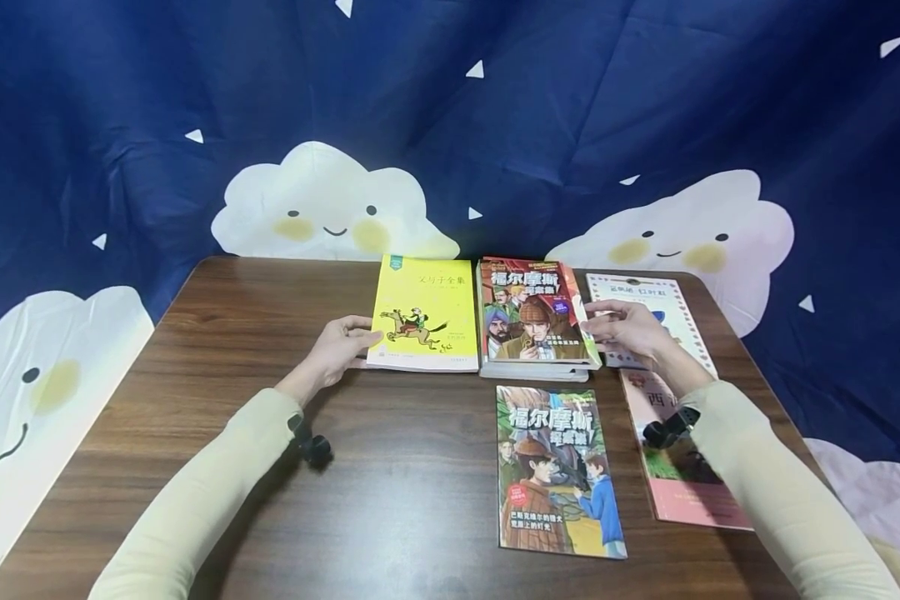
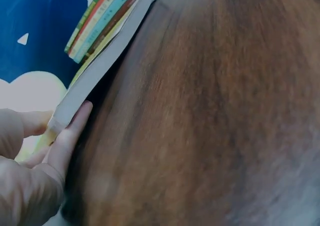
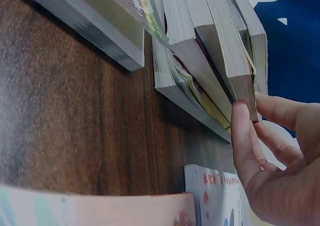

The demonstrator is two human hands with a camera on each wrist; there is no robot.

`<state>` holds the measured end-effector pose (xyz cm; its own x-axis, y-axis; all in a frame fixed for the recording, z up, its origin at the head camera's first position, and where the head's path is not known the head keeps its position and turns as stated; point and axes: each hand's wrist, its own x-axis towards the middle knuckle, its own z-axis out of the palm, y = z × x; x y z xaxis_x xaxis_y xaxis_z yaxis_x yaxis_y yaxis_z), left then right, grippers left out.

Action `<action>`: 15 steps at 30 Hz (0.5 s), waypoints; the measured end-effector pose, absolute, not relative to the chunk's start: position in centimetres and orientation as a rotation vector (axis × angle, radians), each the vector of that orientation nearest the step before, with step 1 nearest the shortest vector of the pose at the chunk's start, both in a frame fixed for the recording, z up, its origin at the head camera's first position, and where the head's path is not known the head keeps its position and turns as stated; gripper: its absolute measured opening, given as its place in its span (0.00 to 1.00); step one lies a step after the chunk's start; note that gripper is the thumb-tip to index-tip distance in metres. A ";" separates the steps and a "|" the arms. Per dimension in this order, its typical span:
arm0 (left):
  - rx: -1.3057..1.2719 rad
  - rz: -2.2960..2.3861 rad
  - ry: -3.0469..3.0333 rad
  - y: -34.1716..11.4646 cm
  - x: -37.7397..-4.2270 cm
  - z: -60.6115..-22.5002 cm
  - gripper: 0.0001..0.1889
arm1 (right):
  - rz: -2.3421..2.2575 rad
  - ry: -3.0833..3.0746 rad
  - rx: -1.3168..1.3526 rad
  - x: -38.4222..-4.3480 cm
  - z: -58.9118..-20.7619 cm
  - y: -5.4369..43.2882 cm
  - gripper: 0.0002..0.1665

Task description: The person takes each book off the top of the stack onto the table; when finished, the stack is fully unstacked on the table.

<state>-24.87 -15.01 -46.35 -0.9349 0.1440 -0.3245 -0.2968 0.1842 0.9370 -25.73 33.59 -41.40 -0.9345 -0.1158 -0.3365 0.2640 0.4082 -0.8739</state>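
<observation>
My left hand pinches the left edge of a yellow book with a horse and rider on its cover. In the left wrist view, thumb and fingers lie on opposite faces of the yellow book. Beside it on the right stands a stack of books, topped by a red-covered detective book. My right hand grips the right edge of this top book. The right wrist view shows thumb and fingers around one thick book, its pages facing the camera, with other books under it.
Nearer on the wooden table lies another detective book. At the right, partly under my right forearm, are a white book with a patterned border and a pink book. A blue curtain with clouds hangs behind.
</observation>
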 end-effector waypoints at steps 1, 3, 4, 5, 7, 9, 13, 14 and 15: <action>-0.132 1.772 2.154 -15.1 -25.0 -46.2 0.31 | -1.531 2.330 0.127 -25.8 -41.4 33.6 0.40; -0.100 1.696 2.218 -15.3 -25.2 -45.8 0.31 | -1.528 2.333 0.130 -25.8 -41.3 33.5 0.40; -0.086 1.653 2.255 -15.5 -25.3 -45.6 0.30 | -1.528 2.332 0.131 -25.8 -41.3 33.5 0.40; -0.073 1.610 2.292 -15.6 -25.4 -45.3 0.29 | -1.535 2.326 0.130 -25.8 -41.3 33.5 0.40; -0.069 1.533 2.370 -15.7 -25.5 -44.5 0.27 | -1.542 2.320 0.130 -25.7 -41.2 33.4 0.40; -0.077 1.492 2.437 -15.5 -25.5 -43.7 0.25 | -1.540 2.325 0.128 -25.7 -41.2 33.4 0.40; -0.064 1.553 2.458 -13.9 -25.8 -42.2 0.23 | -1.520 2.347 0.124 -25.6 -41.2 33.4 0.40; -0.055 1.580 2.435 -13.2 -25.8 -41.9 0.23 | -1.523 2.346 0.125 -25.6 -41.3 33.5 0.40; -0.044 1.611 2.398 -12.4 -25.8 -41.8 0.23 | -1.530 2.339 0.126 -25.6 -41.3 33.5 0.40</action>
<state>-25.81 -12.37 -41.77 -0.9680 0.1142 -0.2237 -0.1639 0.3874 0.9072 -25.63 33.48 -41.29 -0.9377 -0.1107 -0.3293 0.2574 0.4154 -0.8725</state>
